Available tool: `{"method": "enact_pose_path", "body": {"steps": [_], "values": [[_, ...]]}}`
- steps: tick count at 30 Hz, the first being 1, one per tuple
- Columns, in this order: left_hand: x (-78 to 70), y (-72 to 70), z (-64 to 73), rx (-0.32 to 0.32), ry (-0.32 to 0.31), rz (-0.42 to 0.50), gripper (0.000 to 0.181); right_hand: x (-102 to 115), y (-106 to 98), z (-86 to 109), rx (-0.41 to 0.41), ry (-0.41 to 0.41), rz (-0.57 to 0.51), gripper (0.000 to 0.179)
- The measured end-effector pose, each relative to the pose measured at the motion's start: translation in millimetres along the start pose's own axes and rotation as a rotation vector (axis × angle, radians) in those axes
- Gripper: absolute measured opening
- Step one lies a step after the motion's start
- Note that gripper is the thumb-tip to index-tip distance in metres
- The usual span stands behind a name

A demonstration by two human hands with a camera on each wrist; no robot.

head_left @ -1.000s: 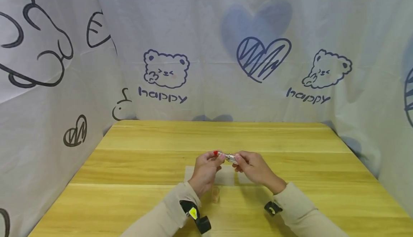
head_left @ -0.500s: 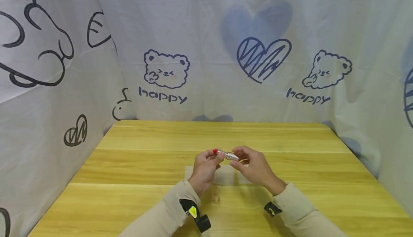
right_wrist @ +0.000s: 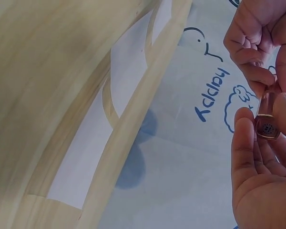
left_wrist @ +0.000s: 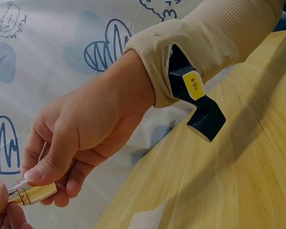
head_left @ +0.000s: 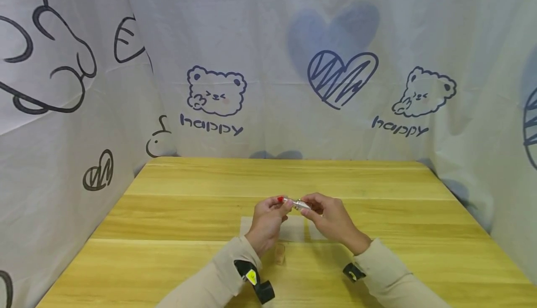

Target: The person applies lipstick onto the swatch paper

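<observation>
In the head view my left hand (head_left: 268, 222) pinches a slim metallic lipstick (head_left: 301, 204) by its narrow silver section. The red tip shows beside the left fingertips. My right hand (head_left: 333, 217) holds the wider base end between thumb and fingers, clearly so in the left wrist view, where the right thumb lies on the shiny lipstick tube (left_wrist: 35, 192). In the right wrist view the lipstick's base (right_wrist: 267, 128) has a dark emblem on its end face and a gold rim. Both hands are raised over the table's middle.
Flat white paper pieces (head_left: 291, 229) lie on the wooden table (head_left: 189, 219) beneath the hands. Nearer me, beside the left wrist, sits a small brownish see-through block (head_left: 280, 254). Printed white curtains (head_left: 268, 126) hang behind and at the sides.
Half a second ago the right fingers spread wider around the base; now they have come together on it again. My left hand keeps nearly the same place and grip.
</observation>
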State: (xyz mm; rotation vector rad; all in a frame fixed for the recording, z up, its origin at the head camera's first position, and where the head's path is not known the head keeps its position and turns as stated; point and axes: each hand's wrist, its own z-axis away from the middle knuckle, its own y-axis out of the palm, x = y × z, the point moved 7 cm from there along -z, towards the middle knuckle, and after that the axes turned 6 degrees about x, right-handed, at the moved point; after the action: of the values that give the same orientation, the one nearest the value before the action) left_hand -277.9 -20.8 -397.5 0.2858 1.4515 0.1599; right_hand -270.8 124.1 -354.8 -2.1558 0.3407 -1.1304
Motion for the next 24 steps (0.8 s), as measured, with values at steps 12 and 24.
{"method": "enact_pose_path", "body": {"steps": [12, 24], "values": [[0.0, 2.2, -1.3, 0.007, 0.002, 0.000, 0.024, -0.9, -3.8, -2.1, 0.031, 0.001, 0.024, 0.016], [-3.0, -0.7, -1.3, 0.072, 0.015, 0.004, 0.023, -1.7, -2.3, -6.9, 0.084, 0.008, 0.032, 0.016]]}}
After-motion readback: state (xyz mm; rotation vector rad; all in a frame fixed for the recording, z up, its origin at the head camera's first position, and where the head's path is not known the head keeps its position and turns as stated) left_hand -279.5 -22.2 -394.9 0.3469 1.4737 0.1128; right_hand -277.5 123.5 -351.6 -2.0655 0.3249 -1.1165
